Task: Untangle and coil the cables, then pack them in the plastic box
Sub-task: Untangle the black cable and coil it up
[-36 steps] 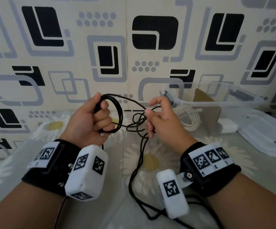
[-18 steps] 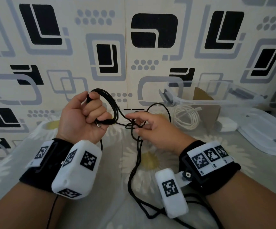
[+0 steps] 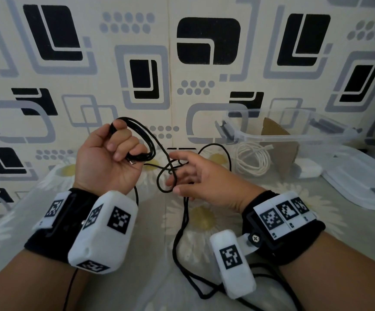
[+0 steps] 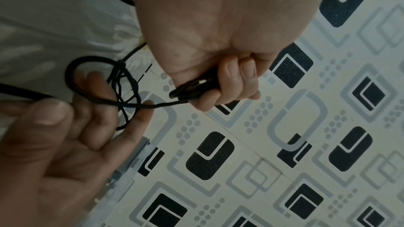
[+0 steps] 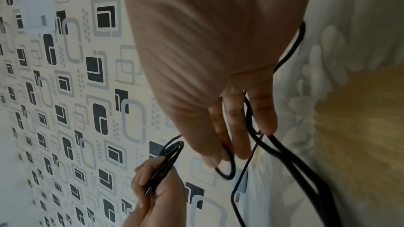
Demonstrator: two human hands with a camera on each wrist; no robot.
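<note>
I am holding a bundle of coiled loops of the black cable (image 3: 147, 145) in my left hand (image 3: 109, 160), the fingers curling tight around the strands and the thumb lying along the top of the loop, with a small metal plug end sticking out just below the fingers. The left wrist view is showing the same clench from behind, the loops bulging out past the knuckles (image 4: 192, 91). My right hand (image 3: 201, 178) is reaching toward the left with its fingers spread and nearly straight, gripping nothing; the loose black strands are crossing in a tangle over and between those fingers (image 4: 135, 122), and in the right wrist view one strand is running between two fingers while a small loop is hanging off the fingertips (image 5: 227, 172). From the tangle the cable is dropping down between my forearms and trailing across the flowered cloth (image 3: 150, 232) toward the bottom edge of the head view, passing under the right wrist camera. Ahead and to the right, the clear plastic box (image 3: 294, 136) is standing against the patterned wall (image 3: 209, 41), well apart from both hands. Inside it a coiled white cable (image 3: 252, 161) is lying beside a piece of brown cardboard (image 3: 279, 153). The box's clear lid (image 3: 361, 178) is lying flat on the cloth just to the right of the box.
</note>
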